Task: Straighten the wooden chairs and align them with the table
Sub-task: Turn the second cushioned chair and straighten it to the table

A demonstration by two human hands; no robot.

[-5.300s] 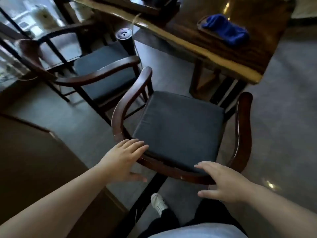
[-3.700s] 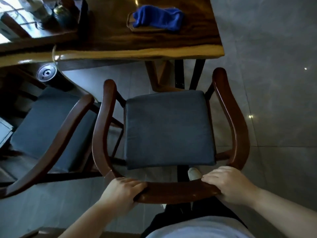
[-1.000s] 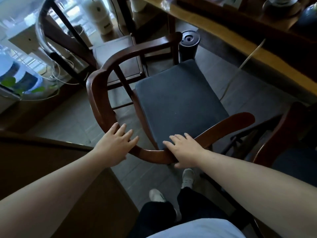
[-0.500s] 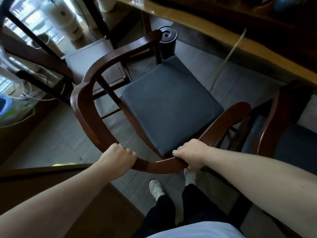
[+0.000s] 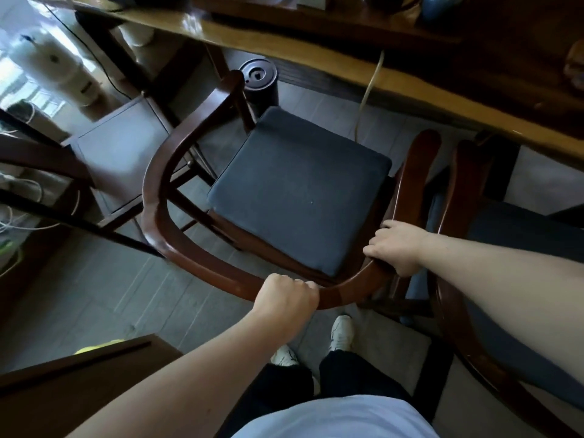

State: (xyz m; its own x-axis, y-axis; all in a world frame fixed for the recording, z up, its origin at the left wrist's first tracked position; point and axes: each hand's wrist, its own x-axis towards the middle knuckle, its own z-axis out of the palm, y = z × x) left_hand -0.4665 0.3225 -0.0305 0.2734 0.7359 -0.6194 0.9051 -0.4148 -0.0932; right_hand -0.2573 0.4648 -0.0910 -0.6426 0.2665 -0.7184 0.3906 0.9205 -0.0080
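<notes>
Far out at nine o'clock a bare wooden stool (image 5: pixel 123 150) stood by the bright window, white cables trailing on the floor beside it; nearer in, the chair (image 5: pixel 151 197) swept round in one curved dark rail, its left arm reaching up toward eleven o'clock, where a black cylinder (image 5: pixel 258 78) stood on the floor just past the arm's tip; the dark cushion (image 5: pixel 300 188) sat square in the frame, turned at an angle to the table (image 5: pixel 316 55), whose pale edge ran from twelve o'clock down toward three; a light cord (image 5: pixel 368 93) hung from that edge to the floor just behind the cushion.

At six o'clock the left hand (image 5: pixel 284 300) was clenched right round the back rail, knuckles up, fingers curled fully over the wood; white shoes (image 5: pixel 341 331) showed on the floor beneath it; up at four o'clock the right hand (image 5: pixel 398 248) was wrapped tight on the same rail where it bent into the right arm, thumb underneath; so both hands had the chair and nothing else.

Over at three o'clock a second chair (image 5: pixel 455 200) stood just beside the first, arm rails nearly touching, its front tucked under the table edge.
</notes>
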